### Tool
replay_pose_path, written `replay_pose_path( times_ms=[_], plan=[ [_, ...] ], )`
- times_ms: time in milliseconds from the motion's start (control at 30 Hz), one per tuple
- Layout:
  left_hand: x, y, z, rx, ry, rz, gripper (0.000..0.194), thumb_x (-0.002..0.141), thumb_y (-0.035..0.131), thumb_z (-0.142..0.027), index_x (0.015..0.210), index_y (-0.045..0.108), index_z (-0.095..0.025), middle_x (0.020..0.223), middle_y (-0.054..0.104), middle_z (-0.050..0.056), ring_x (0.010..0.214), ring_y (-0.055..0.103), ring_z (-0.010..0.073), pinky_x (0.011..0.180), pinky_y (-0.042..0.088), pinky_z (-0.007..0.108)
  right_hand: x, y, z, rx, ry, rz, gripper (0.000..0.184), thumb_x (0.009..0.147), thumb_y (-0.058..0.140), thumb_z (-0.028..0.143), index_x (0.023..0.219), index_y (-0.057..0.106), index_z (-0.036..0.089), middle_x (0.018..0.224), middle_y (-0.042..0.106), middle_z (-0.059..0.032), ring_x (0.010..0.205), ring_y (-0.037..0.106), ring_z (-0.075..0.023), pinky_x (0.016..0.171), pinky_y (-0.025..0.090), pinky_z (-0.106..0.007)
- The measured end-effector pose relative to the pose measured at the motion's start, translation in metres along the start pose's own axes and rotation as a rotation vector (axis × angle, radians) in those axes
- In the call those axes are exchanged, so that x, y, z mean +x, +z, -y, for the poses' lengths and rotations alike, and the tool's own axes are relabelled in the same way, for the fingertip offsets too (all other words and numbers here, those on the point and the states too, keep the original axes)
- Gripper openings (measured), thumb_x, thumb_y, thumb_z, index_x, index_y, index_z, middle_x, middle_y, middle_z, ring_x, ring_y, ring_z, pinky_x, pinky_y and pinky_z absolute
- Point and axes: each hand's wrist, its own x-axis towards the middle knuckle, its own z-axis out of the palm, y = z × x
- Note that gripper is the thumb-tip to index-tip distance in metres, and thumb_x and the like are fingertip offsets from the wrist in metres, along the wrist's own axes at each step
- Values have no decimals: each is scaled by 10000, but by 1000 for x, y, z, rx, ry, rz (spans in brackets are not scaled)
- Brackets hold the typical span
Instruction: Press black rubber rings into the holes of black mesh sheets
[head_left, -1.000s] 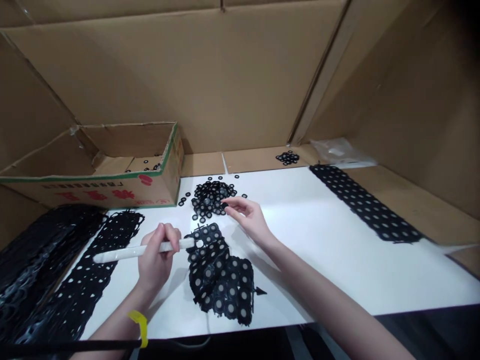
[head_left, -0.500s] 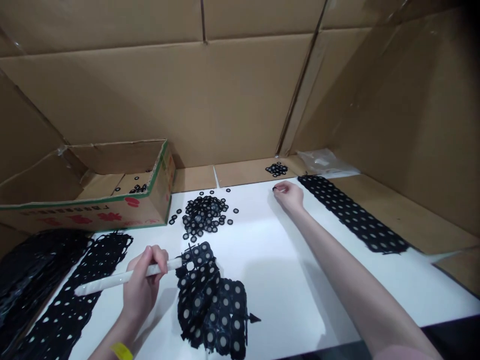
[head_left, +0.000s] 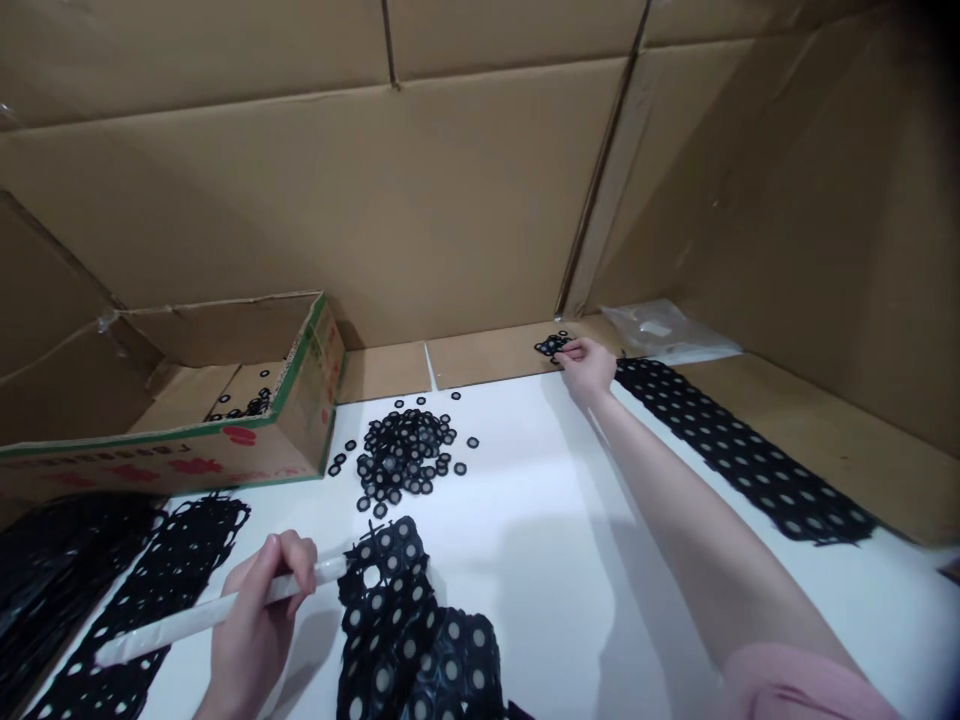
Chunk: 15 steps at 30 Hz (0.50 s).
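My left hand (head_left: 259,615) is closed around a white pen-like stick (head_left: 180,625). The stick's tip points at the upper left edge of a black sheet with rows of pale round spots (head_left: 401,610), which lies bunched on the white surface. At the far edge, my right hand (head_left: 587,368) has its fingertips pinched together at a small pile of black rings (head_left: 551,345). Whatever lies between those fingertips is hidden. A larger heap of black rings (head_left: 405,450) sits beyond the bunched sheet, with several loose ones around it.
An open cardboard box (head_left: 300,440) holding several black rings stands at the left. Flat perforated black strips lie left (head_left: 187,550) and right (head_left: 742,450). Black plastic (head_left: 67,560) is at far left. A clear bag (head_left: 667,325) lies back right. Cardboard walls (head_left: 487,190) enclose the surface.
My right hand, earlier pinching a small dark piece over the white surface, has reached the small ring pile. My left hand keeps the stick at the sheet. The view has shifted slightly.
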Motion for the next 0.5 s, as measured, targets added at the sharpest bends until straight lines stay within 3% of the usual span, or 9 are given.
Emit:
replay_pose_path(
  times_ms=[100, 200, 367, 500],
  plan=[
    [4, -6, 4, 16, -19, 13, 489, 854, 539, -489, 503, 571, -150, 440, 392, -6, 473, 389, 119, 490, 337, 248, 8, 11, -3, -11, -5, 5, 211, 854, 615, 345, 894, 650, 141, 882, 679, -38, 800, 631, -164, 775, 501, -361],
    [5, -9, 5, 32, -28, 10, 493, 860, 529, -490, 505, 573, -150, 439, 392, -7, 466, 385, 117, 488, 334, 249, 9, 13, -6, -18, -3, -41, 118, 751, 663, 259, 792, 684, 149, 829, 708, -93, 819, 621, -240, 776, 449, -377],
    [6, -5, 3, 54, -23, -26, 497, 853, 535, -507, 507, 569, -152, 440, 368, -18, 465, 363, 106, 492, 316, 241, -5, -7, 2, 19, -7, -92, 269, 809, 501, 308, 850, 696, 127, 869, 712, -164, 834, 610, -285, 762, 414, -381],
    [7, -1, 0, 103, -12, 32, 533, 847, 504, -566, 523, 576, -149, 446, 365, -20, 470, 370, 105, 502, 306, 240, -41, -27, 33, 89, -71, 8, 358, 833, 415, 329, 854, 686, 96, 838, 708, -160, 747, 615, -255, 707, 429, -352]
  ],
)
